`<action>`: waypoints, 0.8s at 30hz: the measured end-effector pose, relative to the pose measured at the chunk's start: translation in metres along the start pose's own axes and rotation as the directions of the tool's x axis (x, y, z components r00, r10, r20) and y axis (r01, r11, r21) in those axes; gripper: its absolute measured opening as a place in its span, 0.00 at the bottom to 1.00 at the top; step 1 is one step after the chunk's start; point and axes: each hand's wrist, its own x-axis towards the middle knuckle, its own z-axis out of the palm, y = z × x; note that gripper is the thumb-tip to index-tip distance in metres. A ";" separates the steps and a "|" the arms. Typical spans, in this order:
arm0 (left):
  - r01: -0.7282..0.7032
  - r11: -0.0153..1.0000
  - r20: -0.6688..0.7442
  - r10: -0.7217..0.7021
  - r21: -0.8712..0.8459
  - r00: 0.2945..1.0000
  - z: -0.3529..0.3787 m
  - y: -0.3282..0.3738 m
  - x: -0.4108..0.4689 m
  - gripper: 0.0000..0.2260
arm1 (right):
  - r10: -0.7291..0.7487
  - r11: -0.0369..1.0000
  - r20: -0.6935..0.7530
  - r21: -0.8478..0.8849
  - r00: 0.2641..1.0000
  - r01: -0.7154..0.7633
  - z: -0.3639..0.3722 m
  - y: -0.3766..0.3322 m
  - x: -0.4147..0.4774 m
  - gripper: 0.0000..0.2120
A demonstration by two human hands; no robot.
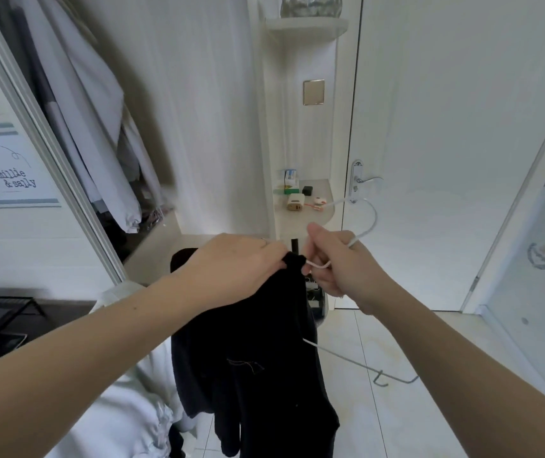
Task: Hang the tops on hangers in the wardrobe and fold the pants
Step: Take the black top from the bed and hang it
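Left grip (pixel 231 269) pinched the black top (pixel 248 358) at its edge; right grip (pixel 340 262), just beside it, clasped the hanger (pixel 376 218), best slid gently inside.

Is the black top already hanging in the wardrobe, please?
No, the left hand grips the black top and the right hand holds the white hanger.

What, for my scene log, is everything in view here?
black top: one, black, centre, hanging from both hands
white wire hanger: one, white, partly inside the top
hanging garments: several, white and grey, in the wardrobe, upper left
pale garment: one, white, lower left
corner shelf: one, cream, centre, holding small boxes
glass bowl: one, clear, top centre
door: one, white, right, with silver handle
left hand: one, grips the top's upper edge
right hand: one, grips the hanger below its hook
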 end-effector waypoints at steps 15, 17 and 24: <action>0.514 0.622 0.121 -0.562 -0.591 0.819 0.068 0.032 -0.042 0.08 | -0.033 0.850 0.021 -0.525 0.999 0.039 0.023 0.115 -0.043 0.21; 0.540 0.569 0.140 -0.597 -0.620 0.790 0.072 0.041 -0.047 0.08 | -0.047 0.850 -0.039 -0.527 0.998 0.020 0.029 0.119 -0.043 0.10; 0.616 0.447 0.184 -0.693 -0.649 0.697 0.088 0.042 -0.080 0.09 | 0.059 0.934 0.097 -0.357 0.994 -0.021 0.025 0.140 -0.061 0.11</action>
